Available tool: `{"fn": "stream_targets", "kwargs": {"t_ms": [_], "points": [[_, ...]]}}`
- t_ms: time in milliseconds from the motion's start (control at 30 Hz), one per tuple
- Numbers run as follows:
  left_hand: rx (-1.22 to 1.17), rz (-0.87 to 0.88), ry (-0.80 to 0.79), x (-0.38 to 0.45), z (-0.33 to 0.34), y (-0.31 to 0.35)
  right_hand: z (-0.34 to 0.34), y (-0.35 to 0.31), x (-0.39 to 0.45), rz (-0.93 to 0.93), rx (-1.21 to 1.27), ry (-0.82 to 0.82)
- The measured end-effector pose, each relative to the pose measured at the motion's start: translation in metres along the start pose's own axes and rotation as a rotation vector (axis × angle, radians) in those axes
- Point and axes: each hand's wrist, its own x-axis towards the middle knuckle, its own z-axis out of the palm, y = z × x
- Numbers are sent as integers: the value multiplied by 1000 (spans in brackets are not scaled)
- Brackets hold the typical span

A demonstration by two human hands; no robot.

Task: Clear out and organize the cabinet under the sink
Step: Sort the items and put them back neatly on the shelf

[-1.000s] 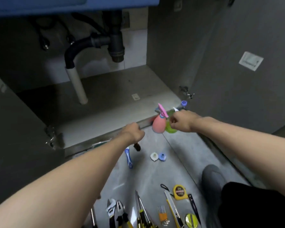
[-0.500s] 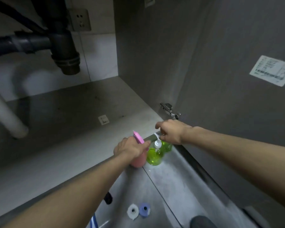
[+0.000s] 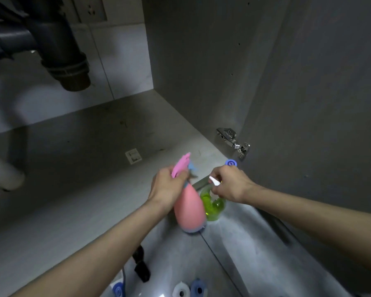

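Fingers [image 3: 176,179] curled round pink spray bottle [image 3: 189,209] neck, frame centre; right hand [image 3: 229,185] gripping green pump bottle [image 3: 214,207] beside cabinet edge [image 3: 199,183].

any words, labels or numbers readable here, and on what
None can be read.
small sticker on the cabinet floor: marks too small and blurred to read.
pink spray bottle and green pump bottle in the hands: no label visible.

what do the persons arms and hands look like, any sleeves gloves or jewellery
Both forearms are bare all the way to the frame edge, with no sleeves in view. The left hand and right hand wear no gloves, and no watch, bracelet or ring shows on either wrist or the visible fingers.
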Motion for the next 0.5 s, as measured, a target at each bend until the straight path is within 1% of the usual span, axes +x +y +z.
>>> {"fn": "stream_targets", "kwargs": {"t_ms": [100,200,300,433,500], "points": [[-30,108,6,1,-18,22,11,6,-12,53,219,64],[-10,199,69,10,-36,47,19,8,-26,86,418,99],[6,239,125,22,-47,69,16,6,-31,91,576,133],[26,312,171,28,-50,84,10,-7,-37,109,882,136],[39,341,176,32,-51,86,7,-17,-43,102,1032,176]]}}
